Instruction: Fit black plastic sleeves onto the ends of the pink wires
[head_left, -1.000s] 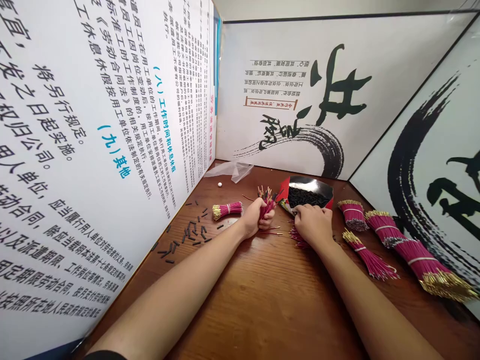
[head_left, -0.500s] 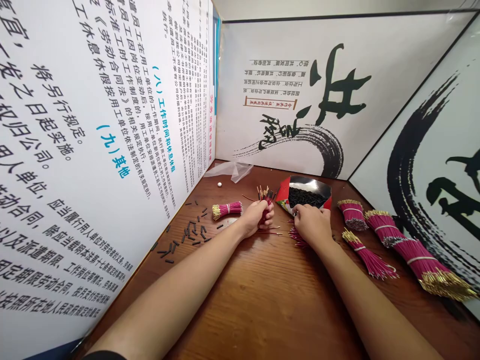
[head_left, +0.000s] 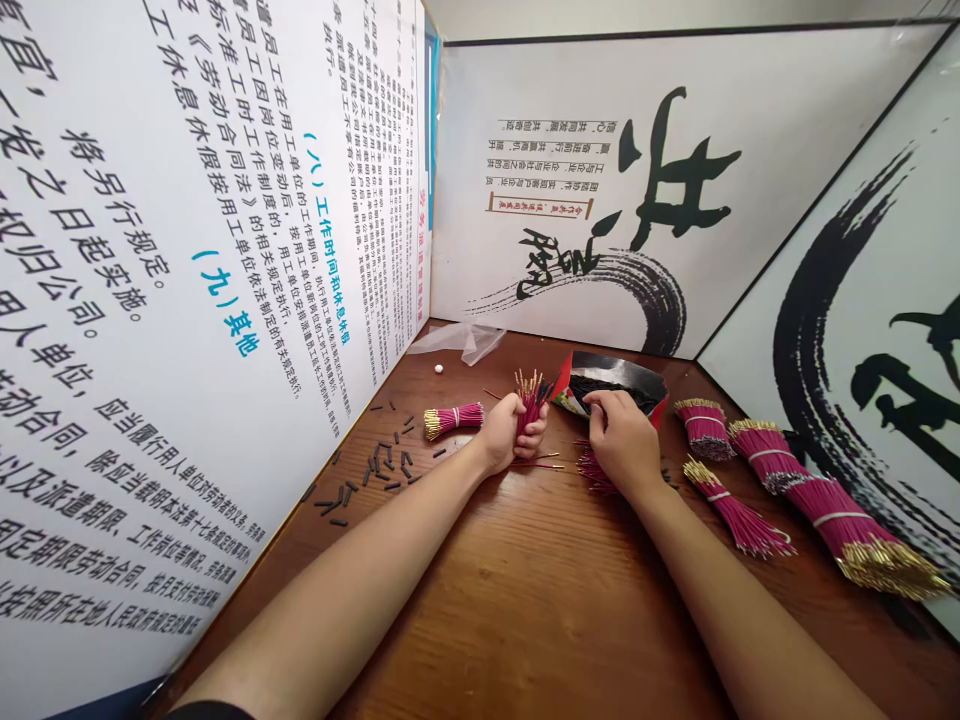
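Clamping thin magenta, gold-tipped wires (head_left: 532, 398) in left hand (head_left: 511, 435), twelve o'clock. Holding right hand (head_left: 624, 438) at open red-and-black container (head_left: 621, 369) of small black tubes (head_left: 596, 384), one o'clock; cannot tell its grip.

Brown wood-grain tabletop (head_left: 487, 600); white panels (head_left: 555, 230) with printed lettering on three sides; pale wall (head_left: 600, 18) above.
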